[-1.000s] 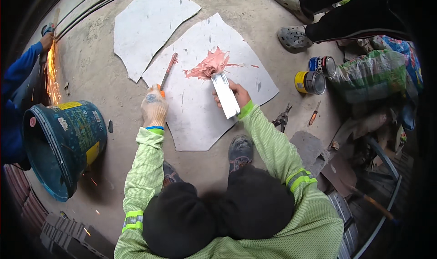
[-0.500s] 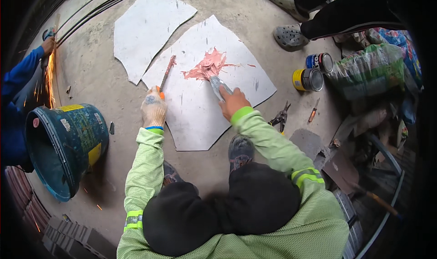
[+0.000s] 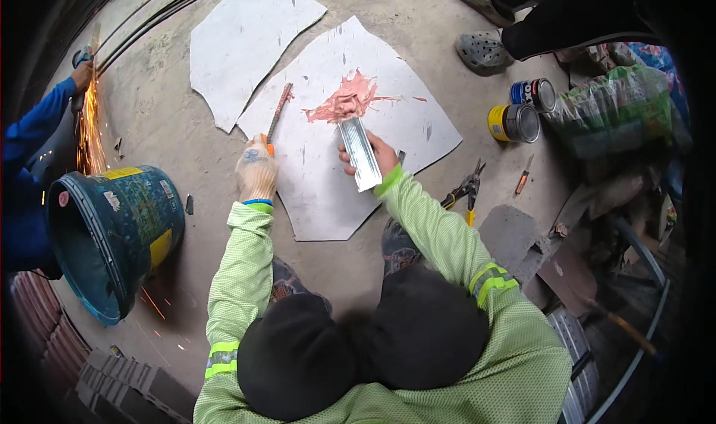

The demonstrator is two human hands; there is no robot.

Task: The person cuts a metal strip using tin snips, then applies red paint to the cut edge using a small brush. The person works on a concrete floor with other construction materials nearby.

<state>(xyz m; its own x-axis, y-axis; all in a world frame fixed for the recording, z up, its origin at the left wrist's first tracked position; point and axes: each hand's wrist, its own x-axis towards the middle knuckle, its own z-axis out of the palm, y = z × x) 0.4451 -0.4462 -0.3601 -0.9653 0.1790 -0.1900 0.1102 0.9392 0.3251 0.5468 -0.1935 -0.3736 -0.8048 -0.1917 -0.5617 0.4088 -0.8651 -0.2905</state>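
Observation:
My gloved left hand point(image 3: 256, 169) is closed on an orange-handled tool with a narrow blade point(image 3: 280, 114) smeared pink, at the left side of a white board point(image 3: 321, 208). In my bare right hand point(image 3: 377, 155) is a short strip of shiny ribbed metal point(image 3: 359, 155). Its far end touches a mound of pink putty point(image 3: 349, 99) spread on the board; the near end points toward me. Thin pink streaks run right from the mound. A second white board piece point(image 3: 246, 47) lies just beyond, at the far left.
Left stands a tipped dark bucket point(image 3: 142, 223), near a person in blue sleeves point(image 3: 48, 111) whose tool throws sparks point(image 3: 91, 126). On the right are two cans point(image 3: 514, 123), snips point(image 3: 468, 189), a screwdriver point(image 3: 524, 176) and a broken block point(image 3: 514, 237). Another person's clogs point(image 3: 483, 51) are far right.
My right hand has turned the metal strip so its ribbed face shows, its far end still at the putty. The left hand keeps its hold on the orange-handled tool. The whole view has shifted slightly.

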